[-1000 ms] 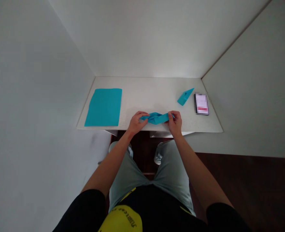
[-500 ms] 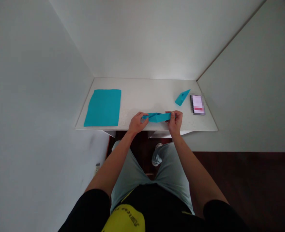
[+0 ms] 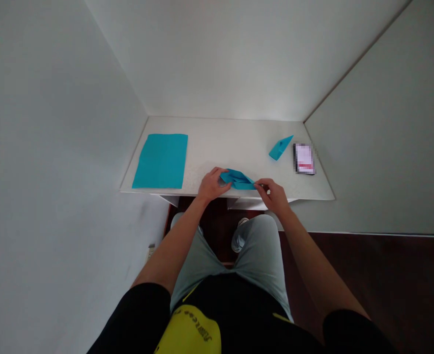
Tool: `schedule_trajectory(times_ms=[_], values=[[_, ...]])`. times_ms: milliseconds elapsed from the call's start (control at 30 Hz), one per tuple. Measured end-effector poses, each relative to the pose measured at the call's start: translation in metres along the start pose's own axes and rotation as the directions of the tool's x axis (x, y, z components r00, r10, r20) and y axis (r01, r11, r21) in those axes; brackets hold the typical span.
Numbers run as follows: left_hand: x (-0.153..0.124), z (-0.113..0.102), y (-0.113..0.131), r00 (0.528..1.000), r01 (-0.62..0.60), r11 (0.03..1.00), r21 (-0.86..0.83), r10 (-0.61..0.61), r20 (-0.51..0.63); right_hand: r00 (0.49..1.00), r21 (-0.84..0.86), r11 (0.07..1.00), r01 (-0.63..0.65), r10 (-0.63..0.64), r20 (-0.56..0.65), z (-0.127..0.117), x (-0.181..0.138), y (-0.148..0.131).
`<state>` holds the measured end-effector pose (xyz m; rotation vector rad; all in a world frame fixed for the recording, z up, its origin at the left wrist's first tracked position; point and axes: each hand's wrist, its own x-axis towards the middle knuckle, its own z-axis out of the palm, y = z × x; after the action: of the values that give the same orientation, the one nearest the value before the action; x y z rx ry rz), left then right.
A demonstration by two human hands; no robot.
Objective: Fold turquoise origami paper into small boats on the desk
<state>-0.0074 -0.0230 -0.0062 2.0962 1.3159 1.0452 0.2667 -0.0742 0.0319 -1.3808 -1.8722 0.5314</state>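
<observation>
Between my two hands is a folded blue paper boat (image 3: 241,181), held just over the front part of the white table (image 3: 217,147). My left hand (image 3: 211,184) grips its left end, thumb on the near side and fingers on the far side. The fingertips of my right hand (image 3: 273,193) pinch the pointed right end. The near side of the paper stands up like a wall, and the middle is partly opened out.
A flat stack or sheet of blue paper (image 3: 161,161) lies on the table's left side. A smaller folded blue paper piece (image 3: 280,147) rests at the right, beside a phone (image 3: 304,159) with a blurred screen. White walls close in the back and sides.
My right hand has slid right and nearer to me, going from a broad hold on the paper's right part to a pinch at its tip. The paper has tilted and its middle shows more.
</observation>
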Motion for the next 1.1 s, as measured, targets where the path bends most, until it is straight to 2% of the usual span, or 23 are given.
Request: schedule_trajectory(times_ms=[133,233,333,533,633,767,967,1100], values=[[0.000,0.001,-0.001,1.000,0.002,1.000,0.013,-0.002,0.007,0.977,-0.267,0.955,0.131,-0.079,0.199,-0.012,0.006,-0.016],[0.000,0.002,-0.003,1.000,-0.002,1.000,0.030,0.002,0.010,0.966,-0.437,0.890,0.130,-0.015,0.257,-0.006,0.010,-0.031],[0.000,0.003,-0.004,1.000,-0.010,0.999,0.051,0.009,0.017,0.958,-0.535,0.837,0.112,0.053,0.282,0.008,0.015,-0.038],[0.001,0.006,-0.008,0.999,-0.046,0.990,0.135,0.042,0.032,0.971,-0.553,0.826,0.108,0.032,0.238,0.033,0.031,-0.045],[0.001,0.007,-0.011,0.997,-0.070,0.984,0.166,0.065,0.035,0.960,-0.538,0.839,0.077,0.084,0.268,0.038,0.040,-0.051],[0.001,0.006,-0.011,0.997,-0.073,0.984,0.161,0.067,0.040,0.927,-0.593,0.799,0.096,0.144,0.346,0.041,0.045,-0.056],[0.001,0.002,-0.002,1.000,-0.008,0.995,0.103,0.008,0.006,0.904,-0.632,0.766,0.116,0.182,0.388,0.040,0.043,-0.052],[0.000,0.001,0.001,1.000,0.008,0.999,0.047,-0.008,-0.006,0.895,-0.590,0.796,0.136,0.156,0.417,0.038,0.035,-0.047]])
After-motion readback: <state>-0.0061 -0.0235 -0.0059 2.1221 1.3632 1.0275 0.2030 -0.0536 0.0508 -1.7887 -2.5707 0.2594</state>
